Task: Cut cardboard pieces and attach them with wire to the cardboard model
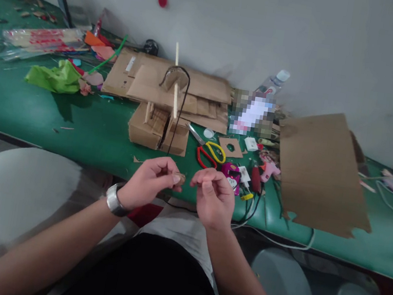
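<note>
My left hand (pixel 154 180) pinches a small brown piece of cardboard (pixel 180 179) between thumb and fingers, above the table's front edge. A short gap away, my right hand (pixel 215 199) has thumb and forefinger drawn together; whatever they may hold is too small to make out. Just beyond my hands lie scissors (pixel 207 152) with one red and one yellow handle. Behind my left hand stands a cardboard box structure (pixel 147 125), with a cardboard disc (pixel 175 79) on a wooden stick and a black cord hanging from it.
Flat cardboard sheets (pixel 119 74) lie at the back, and a large sheet (pixel 321 176) leans at the right. A pink glue gun (pixel 270 170), a purple tape measure (pixel 231 173) and cables crowd beside my right hand. A green bag (pixel 55 77) lies left; a plastic bottle (pixel 273 84) stands behind.
</note>
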A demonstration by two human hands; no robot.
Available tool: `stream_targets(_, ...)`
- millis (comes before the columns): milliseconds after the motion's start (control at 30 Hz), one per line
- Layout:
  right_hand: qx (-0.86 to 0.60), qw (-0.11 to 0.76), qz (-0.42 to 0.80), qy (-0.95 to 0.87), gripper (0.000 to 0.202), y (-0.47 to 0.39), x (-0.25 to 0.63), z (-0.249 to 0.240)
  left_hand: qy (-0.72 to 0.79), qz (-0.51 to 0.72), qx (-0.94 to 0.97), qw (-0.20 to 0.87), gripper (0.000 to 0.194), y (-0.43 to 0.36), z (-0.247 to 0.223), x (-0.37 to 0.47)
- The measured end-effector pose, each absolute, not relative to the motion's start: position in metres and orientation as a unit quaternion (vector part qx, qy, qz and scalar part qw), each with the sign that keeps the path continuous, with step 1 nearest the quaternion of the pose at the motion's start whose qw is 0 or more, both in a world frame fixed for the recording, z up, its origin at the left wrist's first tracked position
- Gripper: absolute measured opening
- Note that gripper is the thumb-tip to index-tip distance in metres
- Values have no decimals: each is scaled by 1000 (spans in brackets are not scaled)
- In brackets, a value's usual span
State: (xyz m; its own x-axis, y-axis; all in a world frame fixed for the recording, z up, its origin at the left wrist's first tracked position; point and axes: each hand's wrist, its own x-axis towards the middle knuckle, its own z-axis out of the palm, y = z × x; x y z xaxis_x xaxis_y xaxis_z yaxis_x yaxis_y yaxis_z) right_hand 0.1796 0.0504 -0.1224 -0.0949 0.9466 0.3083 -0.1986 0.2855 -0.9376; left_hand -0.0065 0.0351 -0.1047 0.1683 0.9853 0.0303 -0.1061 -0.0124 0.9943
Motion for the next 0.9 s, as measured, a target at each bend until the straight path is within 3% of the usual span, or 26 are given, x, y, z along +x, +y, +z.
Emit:
stream_targets(133, -457, 511, 438, -582, 19, 60, 193, -128, 370, 352, 844, 164, 15, 35, -108, -11)
stream_targets(233, -506, 489, 401, -586, 16, 68, 201, -135, 297, 262, 917, 41, 21, 34, -116, -7)
stream_targets(700, -514, 472, 441, -564, 25, 72, 204, -143, 281, 209, 937, 10, 20, 33, -133, 2)
stream_targets(800, -487, 454, 444, -599, 16, 62, 204, -139, 289, 226, 929, 41, 19, 33, -133, 2)
stream_targets(900, -443, 442, 444, -641, 22, 50, 207, -140, 350, 295, 879, 132, 12, 33, -129, 2)
